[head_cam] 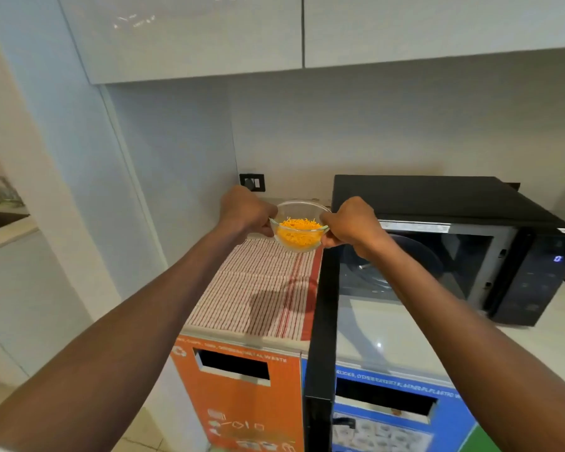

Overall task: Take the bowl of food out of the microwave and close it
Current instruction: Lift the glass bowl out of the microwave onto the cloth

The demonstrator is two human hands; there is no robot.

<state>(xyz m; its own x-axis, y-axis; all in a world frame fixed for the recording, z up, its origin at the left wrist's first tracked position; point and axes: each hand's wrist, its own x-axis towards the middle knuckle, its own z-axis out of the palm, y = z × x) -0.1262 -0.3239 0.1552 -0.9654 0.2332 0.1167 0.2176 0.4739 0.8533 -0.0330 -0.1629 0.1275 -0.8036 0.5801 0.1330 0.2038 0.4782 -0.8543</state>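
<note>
Head view first: both hands are out in front, each closed on the rim of the glass bowl. The left hand (247, 208) pinches the rim's left side, the right hand (348, 221) the right side, so the bowl (299, 228) hangs level between them, carried by both. It holds a heap of orange shredded food (297, 233).

The bowl is already out of the microwave (454, 243). It hovers above the far end of the striped cloth (261, 285) that lies on the counter's left part, near the back left corner by the wall socket (252, 182). Whether its base touches the cloth yet I cannot tell; it looks just clear of it.

The oven stands to the right of the bowl, its cavity open and the glass turntable bare inside. Its door (322, 337) swings out toward the person from a left-side hinge, its edge running along the cloth's right border and out past the counter's front edge, over the coloured waste bins (238, 386) below.

What matters next, I judge: the door passes directly beneath the right forearm, on the bowl's right. Once the bowl is set down on the cloth, the right hand is the nearer one to push that door shut.
</note>
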